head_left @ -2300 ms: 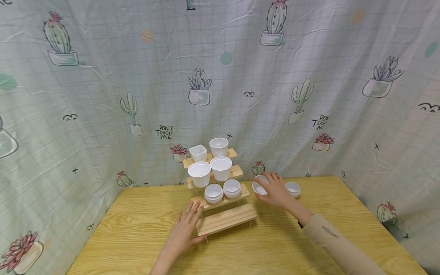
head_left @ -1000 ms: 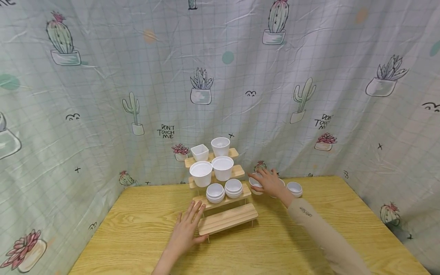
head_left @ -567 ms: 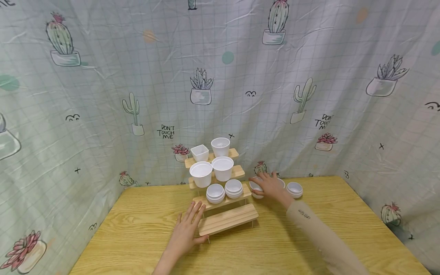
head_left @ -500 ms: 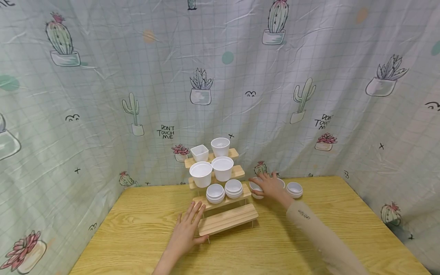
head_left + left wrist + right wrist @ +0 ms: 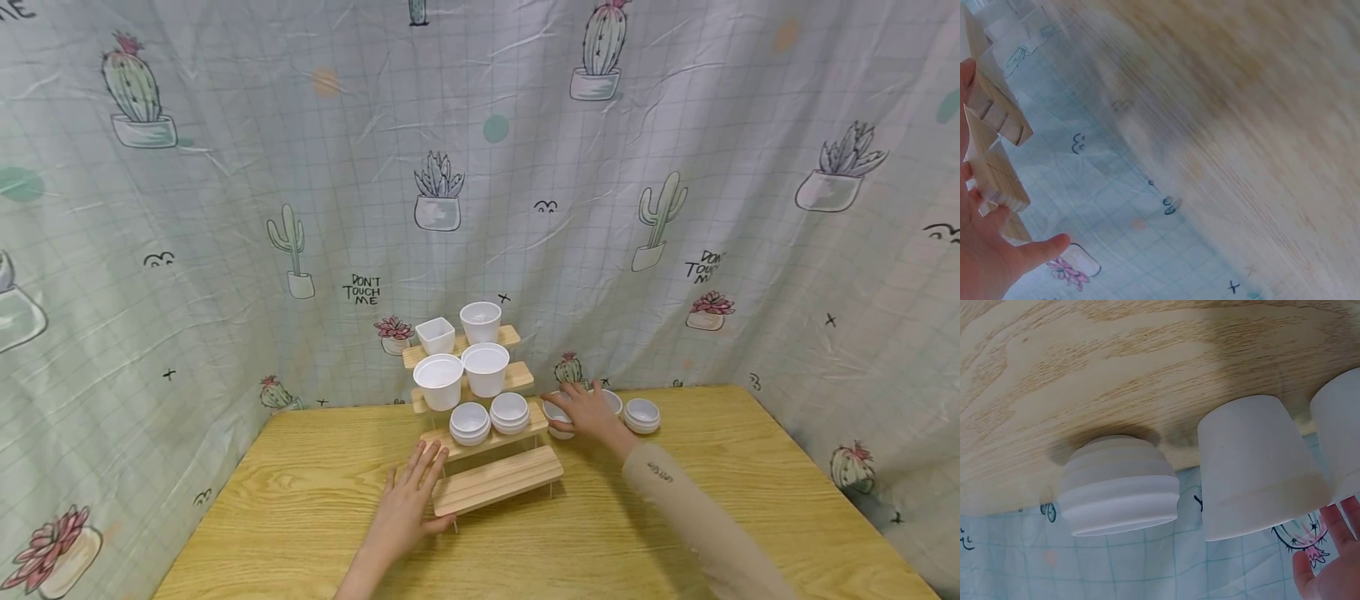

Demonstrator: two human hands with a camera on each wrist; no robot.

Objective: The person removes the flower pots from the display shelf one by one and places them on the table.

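My left hand [image 5: 405, 504] rests against the left end of a stepped wooden stand [image 5: 498, 482], fingers mostly straight. In the left wrist view its thumb [image 5: 1047, 249] sticks out, away from the board ends [image 5: 1000, 175]. My right hand [image 5: 596, 419] is at a white flower pot [image 5: 557, 414] just right of the stand, with fingers and thumb spread around its rim. The right wrist view shows the fingers [image 5: 1338, 528] at the rim of this pot [image 5: 1341, 431]. Beside it stand another tapered white pot [image 5: 1260, 469] and a low ribbed pot [image 5: 1119, 487].
On the stand's upper steps sit a square pot [image 5: 436, 335], a round pot [image 5: 481, 322], two larger pots, one at left [image 5: 438, 383], and two low ribbed pots, one at right [image 5: 510, 414]. A cactus-print curtain [image 5: 480, 167] encloses the wooden table [image 5: 300, 483].
My right hand has shifted the flower pot slightly left, then lower in view, beside the stand. Another tapered pot has come into sight behind the hand. My left hand stays at the stand.
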